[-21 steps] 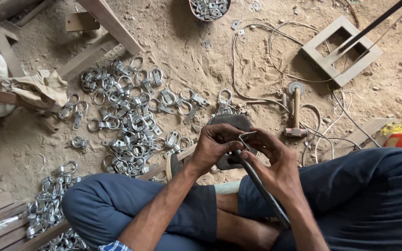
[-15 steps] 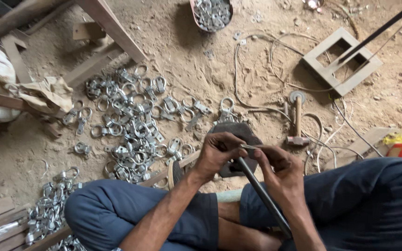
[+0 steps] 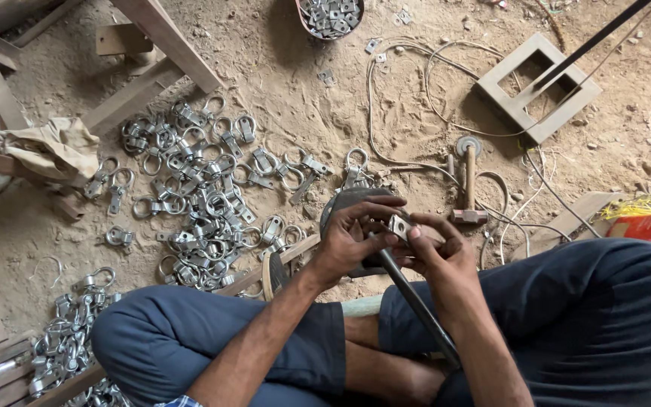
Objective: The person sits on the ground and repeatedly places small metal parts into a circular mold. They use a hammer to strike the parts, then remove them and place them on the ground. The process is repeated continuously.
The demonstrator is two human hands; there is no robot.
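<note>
Legs crossed on sandy ground, dark blue trousers nearest the camera. Both hands meet just above my knees: left hand [image 3: 352, 237] and right hand [image 3: 435, 252] each pinch the small square metal plate [image 3: 398, 225] from opposite sides, fingers curled tight around it. Plate sits at the top end of a dark metal rod [image 3: 416, 301], which runs down between my legs under the right forearm; can't tell whether plate and rod are joined. Under the hands, a rounded dark metal block [image 3: 344, 202], mostly covered by them. Just beyond, a hammer [image 3: 469, 185] lies on the sand, to the right of the block. Left of the hands, a wide heap of ring-and-plate fittings [image 3: 197, 200]; a second, smaller pile [image 3: 65, 339] by my left knee. Thin wire [image 3: 408, 105] loops across the sand further out. Far right, a square wooden frame [image 3: 540, 89]; top centre, a bowl of metal parts [image 3: 331, 13]. Wooden beams [image 3: 156, 53] upper left.
</note>
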